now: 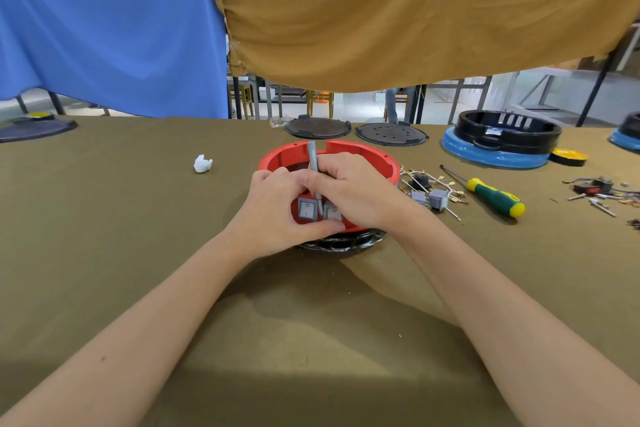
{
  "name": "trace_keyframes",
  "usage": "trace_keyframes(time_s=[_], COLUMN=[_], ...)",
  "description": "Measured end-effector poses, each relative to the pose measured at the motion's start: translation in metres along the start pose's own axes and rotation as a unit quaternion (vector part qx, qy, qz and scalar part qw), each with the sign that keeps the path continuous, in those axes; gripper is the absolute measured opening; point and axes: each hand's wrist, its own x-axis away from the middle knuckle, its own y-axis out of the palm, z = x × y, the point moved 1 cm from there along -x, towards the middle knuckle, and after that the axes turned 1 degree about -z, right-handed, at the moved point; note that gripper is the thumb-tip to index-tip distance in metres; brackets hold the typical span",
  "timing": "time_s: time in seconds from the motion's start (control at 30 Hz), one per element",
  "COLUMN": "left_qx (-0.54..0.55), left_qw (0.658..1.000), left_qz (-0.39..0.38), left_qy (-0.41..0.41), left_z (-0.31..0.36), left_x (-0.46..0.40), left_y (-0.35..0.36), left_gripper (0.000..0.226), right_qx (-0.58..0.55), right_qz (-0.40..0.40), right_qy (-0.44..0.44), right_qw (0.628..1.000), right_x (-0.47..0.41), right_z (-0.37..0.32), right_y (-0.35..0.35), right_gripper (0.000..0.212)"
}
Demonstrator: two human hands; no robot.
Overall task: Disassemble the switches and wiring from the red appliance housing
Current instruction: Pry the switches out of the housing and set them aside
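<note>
The round red appliance housing [363,156] stands on a black base at the table's middle. Two grey rocker switches sit in its near wall: the left switch [307,210] and the right switch [332,213], partly covered by fingers. My right hand [349,191] grips a slim grey tool [313,163] whose tip points down between the two switches. My left hand [273,208] grips the housing's near wall, thumb curled under the switches. Removed grey switches with wires [433,196] lie just right of the housing.
A green and yellow screwdriver [491,196] lies to the right. Further right are loose wiring parts [599,191], a black housing on a blue base [502,139] and a yellow tape roll [569,156]. Two black lids [353,130] sit behind. A white crumpled wad [202,164] lies left.
</note>
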Motion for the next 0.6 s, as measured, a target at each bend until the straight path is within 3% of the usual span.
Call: trace_keyframes(time_s=[0.1, 0.27, 0.6], left_qx=[-0.002, -0.018, -0.005], left_qw=[1.0, 0.999, 0.999], left_qz=[-0.011, -0.031, -0.045], left_qy=[-0.001, 0.011, 0.011], left_z=[-0.001, -0.005, 0.0], left_x=[0.0, 0.0, 0.002], left_y=[0.0, -0.004, -0.009], left_gripper=[0.047, 0.047, 0.038], right_qx=[-0.025, -0.163, -0.091], right_qz=[0.026, 0.135, 0.062], right_qy=[-0.014, -0.014, -0.035], right_qw=[0.999, 0.977, 0.993], right_x=[0.006, 0.018, 0.021], right_z=[0.001, 0.012, 0.017], right_y=[0.0, -0.022, -0.029], right_gripper=[0.029, 0.029, 0.017])
